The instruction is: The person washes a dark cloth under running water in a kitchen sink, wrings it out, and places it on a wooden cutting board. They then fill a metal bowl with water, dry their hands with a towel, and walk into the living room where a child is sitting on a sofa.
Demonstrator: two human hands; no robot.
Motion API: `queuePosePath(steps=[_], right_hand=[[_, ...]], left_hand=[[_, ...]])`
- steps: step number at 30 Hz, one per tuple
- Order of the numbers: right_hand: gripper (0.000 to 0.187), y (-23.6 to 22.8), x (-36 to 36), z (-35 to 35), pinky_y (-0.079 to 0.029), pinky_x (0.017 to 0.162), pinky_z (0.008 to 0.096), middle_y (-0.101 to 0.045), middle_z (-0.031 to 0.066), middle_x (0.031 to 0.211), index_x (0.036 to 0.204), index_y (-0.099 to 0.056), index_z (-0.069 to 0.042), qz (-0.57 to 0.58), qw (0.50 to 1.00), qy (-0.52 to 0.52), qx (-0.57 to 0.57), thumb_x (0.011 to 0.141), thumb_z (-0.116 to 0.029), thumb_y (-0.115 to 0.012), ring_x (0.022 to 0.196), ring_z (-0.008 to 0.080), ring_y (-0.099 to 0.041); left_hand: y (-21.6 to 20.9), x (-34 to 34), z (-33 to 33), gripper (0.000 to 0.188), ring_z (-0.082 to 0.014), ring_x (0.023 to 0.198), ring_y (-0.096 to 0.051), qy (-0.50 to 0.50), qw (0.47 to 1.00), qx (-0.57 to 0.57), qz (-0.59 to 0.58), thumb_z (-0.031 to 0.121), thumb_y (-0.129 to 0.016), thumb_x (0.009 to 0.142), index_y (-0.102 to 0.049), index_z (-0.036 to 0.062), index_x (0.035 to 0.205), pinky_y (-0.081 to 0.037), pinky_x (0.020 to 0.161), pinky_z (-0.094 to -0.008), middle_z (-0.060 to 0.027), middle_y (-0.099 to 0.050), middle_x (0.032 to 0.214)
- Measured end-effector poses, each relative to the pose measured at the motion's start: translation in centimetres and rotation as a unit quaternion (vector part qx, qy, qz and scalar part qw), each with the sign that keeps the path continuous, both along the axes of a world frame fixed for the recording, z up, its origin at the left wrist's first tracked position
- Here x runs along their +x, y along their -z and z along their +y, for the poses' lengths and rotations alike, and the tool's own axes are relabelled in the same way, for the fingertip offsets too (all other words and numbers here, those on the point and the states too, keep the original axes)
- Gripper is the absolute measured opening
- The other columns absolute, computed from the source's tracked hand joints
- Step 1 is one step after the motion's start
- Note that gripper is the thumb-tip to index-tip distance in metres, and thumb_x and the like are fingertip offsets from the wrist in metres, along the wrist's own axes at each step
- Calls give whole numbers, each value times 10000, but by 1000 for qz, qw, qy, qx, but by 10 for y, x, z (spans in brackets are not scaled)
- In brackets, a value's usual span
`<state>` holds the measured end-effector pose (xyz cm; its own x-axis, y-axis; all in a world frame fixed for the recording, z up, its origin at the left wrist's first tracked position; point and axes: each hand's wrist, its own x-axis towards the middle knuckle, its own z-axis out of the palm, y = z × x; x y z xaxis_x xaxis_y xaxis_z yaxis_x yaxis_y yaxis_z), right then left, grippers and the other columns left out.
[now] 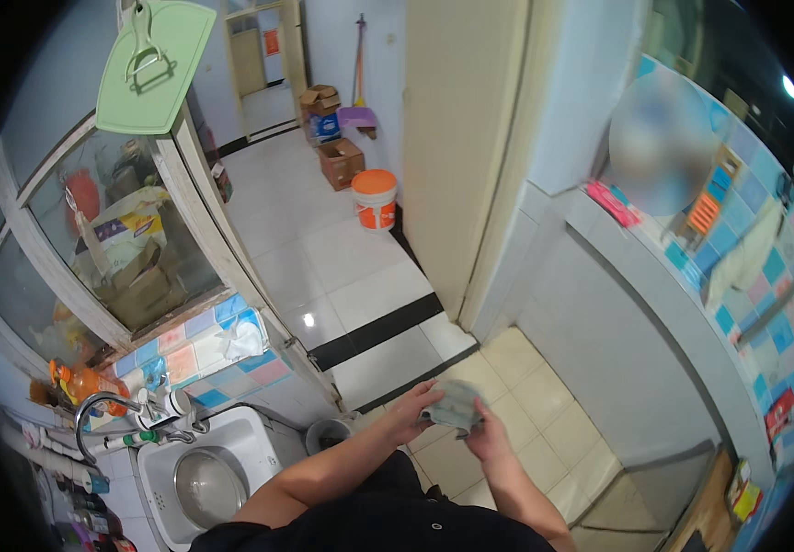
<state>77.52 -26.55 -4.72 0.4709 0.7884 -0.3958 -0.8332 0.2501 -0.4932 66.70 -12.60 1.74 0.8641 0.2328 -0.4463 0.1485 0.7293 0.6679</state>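
Note:
Between my two hands, in front of my body and above the tiled floor, is a folded grey-green cloth (455,405). My left hand (412,412) grips its left edge, fingers closed on the near side. On the right side, my right hand (487,437) pinches the lower corner with the thumb on top. The cloth looks bunched into layers, and parts of my fingers are hidden behind it.
A white sink (266,440) with a metal basin (208,488) and a curved faucet (93,405) stands at lower left. Beside it is a grey bin (328,431). An open door (456,156), a step (388,359) and an orange-lidded bucket (376,204) lie ahead; a ledge (682,294) runs along the right.

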Motion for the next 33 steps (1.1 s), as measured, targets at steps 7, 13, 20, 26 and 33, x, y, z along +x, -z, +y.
queuePosePath(steps=[7, 13, 20, 26, 33], right_hand=[[345, -60, 72, 145, -464, 804, 291, -560, 71, 978, 1149, -491, -26, -267, 962, -18, -60, 810, -3, -553, 901, 165, -561], [431, -104, 58, 280, -270, 993, 463, -514, 144, 1151, 1195, -517, -51, -796, 600, -77, -37, 781, -118, -617, 1112, 304, -449], [389, -75, 149, 433, -116, 1062, 495, -419, 141, 1337, 1201, -514, -33, -752, 654, -48, -68, 839, -172, -533, 1299, 324, -287], [417, -89, 162, 529, -162, 1070, 462, -425, 143, 1330, 1242, -462, -25, -790, 581, -153, 123, 844, -141, -503, 1293, 323, -301], [365, -46, 309, 717, -401, 908, 342, -552, 117, 1132, 1200, -481, -4, -425, 849, -314, -6, 921, -239, -473, 1024, 230, -533]], left_hand=[[61, 80, 127, 385, -173, 993, -544, 45, 988, -139, -40, 408, -504, 892, -499, 131, 1159, -447, 863, -383, -16, -553, 1066], [40, 130, 247, 430, -154, 798, -565, -44, 967, -211, -134, 498, -488, 874, -490, 136, 1106, -485, 682, -306, -7, -555, 877], [-9, 175, 331, 370, -193, 1096, -488, -289, 937, -194, -16, 322, -353, 956, -482, 64, 1189, -439, 879, -335, -68, -511, 1195], [27, 215, 435, 399, -199, 938, -571, -414, 896, -120, -107, 387, -360, 947, -505, 91, 1173, -462, 822, -333, -53, -582, 1049], [-4, 291, 570, 482, -153, 923, -560, -406, 904, -135, 15, 506, -391, 911, -556, 107, 1125, -462, 767, -317, -33, -595, 1014]])
